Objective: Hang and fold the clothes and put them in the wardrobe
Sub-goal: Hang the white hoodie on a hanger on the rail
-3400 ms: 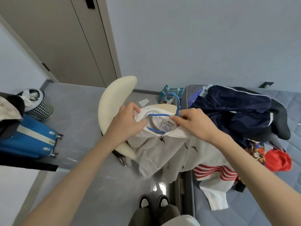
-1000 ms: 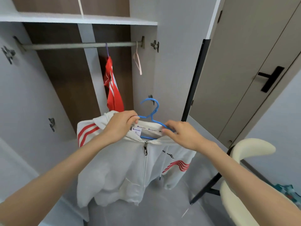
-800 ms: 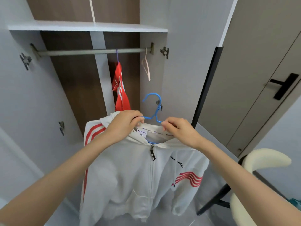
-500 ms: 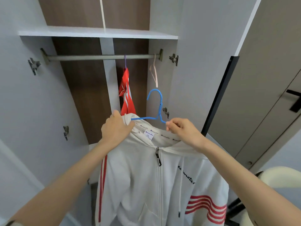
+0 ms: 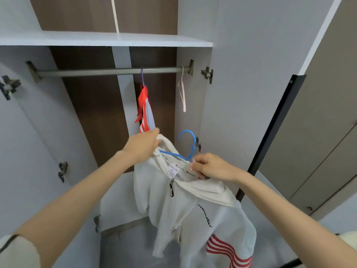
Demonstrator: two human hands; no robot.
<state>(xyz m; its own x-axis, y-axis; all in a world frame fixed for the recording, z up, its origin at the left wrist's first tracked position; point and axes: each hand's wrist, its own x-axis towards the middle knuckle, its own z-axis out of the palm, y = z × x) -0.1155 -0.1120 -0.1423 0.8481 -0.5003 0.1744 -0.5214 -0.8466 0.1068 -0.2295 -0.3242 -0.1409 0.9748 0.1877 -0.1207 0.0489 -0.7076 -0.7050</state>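
Beyond both hands, an open wardrobe with brown wood backing and a white shelf high above them. Draped below and between the hands, a white zip-up hooded jacket with red stripes on the sleeve, carried on its hanger in front of the wardrobe opening, not yet on the rail. Above the hands, a grey metal hanging rail under the shelf. Just past the left fingertips, a red-and-white striped garment hanging from the rail. Left hand curled round the jacket's shoulder and hood fabric at the hanger's left end. Right hand with fingers bent, pinching the collar at the base of the hanger's hook. Between the two hands, a blue plastic clothes hanger, hook rising just above the right hand, well below the rail. Up beyond the right hand, a bare pale pink hanger at the rail's right end. Beside the right thumb, a small white neck label.
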